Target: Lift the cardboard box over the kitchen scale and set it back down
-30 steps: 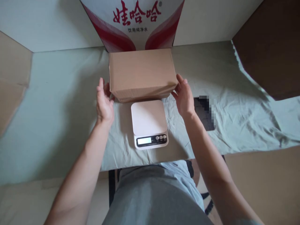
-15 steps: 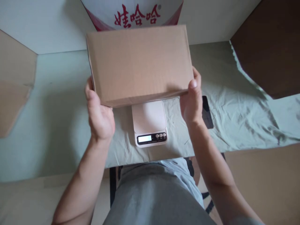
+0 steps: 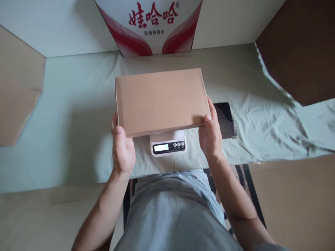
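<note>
A plain brown cardboard box (image 3: 159,101) is gripped between my two hands over a white digital scale (image 3: 169,149). My left hand (image 3: 123,146) closes on the box's near left corner, thumb in front and fingers partly hidden along the side. At the near right corner my right hand (image 3: 210,134) holds on the same way, thumb on the top edge. The box covers most of the scale's platform. Whether its underside touches the platform I cannot tell. The scale's lit display and several round buttons face me; the reading is too small to make out.
A dark smartphone (image 3: 224,120) lies right of my right hand on the pale green cloth (image 3: 86,104). Behind stands a white and red carton (image 3: 157,43) with Chinese lettering. Cardboard panels rise at the left (image 3: 21,87) and right (image 3: 298,52).
Both hands have lowered the box toward the scale, and it appears smaller and nearer the cloth. More of the red and white carton behind now shows.
</note>
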A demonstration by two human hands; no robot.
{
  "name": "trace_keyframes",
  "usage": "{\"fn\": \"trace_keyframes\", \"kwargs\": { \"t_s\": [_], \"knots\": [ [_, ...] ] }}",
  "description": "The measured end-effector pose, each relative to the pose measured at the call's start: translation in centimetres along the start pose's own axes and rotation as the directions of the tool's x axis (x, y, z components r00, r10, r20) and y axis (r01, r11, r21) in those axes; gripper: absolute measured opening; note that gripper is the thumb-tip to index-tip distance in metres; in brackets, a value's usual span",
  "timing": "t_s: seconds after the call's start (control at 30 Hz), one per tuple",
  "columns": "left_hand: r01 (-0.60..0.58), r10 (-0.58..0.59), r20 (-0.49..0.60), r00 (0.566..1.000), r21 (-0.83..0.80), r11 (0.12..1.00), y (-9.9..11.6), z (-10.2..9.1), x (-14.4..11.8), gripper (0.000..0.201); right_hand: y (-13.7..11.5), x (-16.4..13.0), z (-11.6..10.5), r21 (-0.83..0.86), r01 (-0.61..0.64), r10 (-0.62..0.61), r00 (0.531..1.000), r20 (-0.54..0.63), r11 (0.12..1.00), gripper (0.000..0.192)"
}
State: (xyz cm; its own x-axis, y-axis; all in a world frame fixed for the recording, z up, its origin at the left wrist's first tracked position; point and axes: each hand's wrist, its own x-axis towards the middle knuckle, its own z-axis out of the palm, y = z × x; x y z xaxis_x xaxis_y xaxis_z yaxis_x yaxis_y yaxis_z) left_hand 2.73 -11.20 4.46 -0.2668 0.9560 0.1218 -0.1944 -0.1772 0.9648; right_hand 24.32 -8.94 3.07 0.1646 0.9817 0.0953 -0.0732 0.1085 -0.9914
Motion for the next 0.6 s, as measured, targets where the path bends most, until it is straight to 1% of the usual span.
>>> {"fn": "trace_keyframes", "kwargs": {
  "t_s": [0.13,0.23,0.4,0.5,0.6],
  "knots": [
    [0.030,-0.029,-0.010,1.000,0.042,0.999,0.1,-0.2,-0.8,0.043,0.0,-1.0,-0.2,-0.017,-0.024,0.024,1.000,-0.005,1.000,0.055],
    [0.052,-0.050,-0.022,0.998,0.083,0.995,-0.4,-0.5,-1.0,0.047,0.4,-1.6,-0.4,-0.044,-0.044,0.043,0.999,-0.005,0.998,0.056],
    [0.074,-0.068,-0.055,0.996,0.120,0.990,-1.7,-1.3,-0.5,0.054,1.3,-1.4,-0.6,-0.089,-0.012,0.008,0.999,-0.049,0.996,0.056],
    [0.077,-0.068,-0.079,0.995,0.115,0.990,-2.1,-1.4,0.0,0.055,1.6,-1.0,-0.6,-0.085,-0.018,0.014,0.999,-0.049,0.996,0.057],
    [0.065,-0.061,-0.049,0.997,0.084,0.994,-1.9,-1.2,0.2,0.052,1.4,-1.2,-0.6,-0.113,-0.003,-0.001,0.999,-0.035,0.994,0.056]
  ]
}}
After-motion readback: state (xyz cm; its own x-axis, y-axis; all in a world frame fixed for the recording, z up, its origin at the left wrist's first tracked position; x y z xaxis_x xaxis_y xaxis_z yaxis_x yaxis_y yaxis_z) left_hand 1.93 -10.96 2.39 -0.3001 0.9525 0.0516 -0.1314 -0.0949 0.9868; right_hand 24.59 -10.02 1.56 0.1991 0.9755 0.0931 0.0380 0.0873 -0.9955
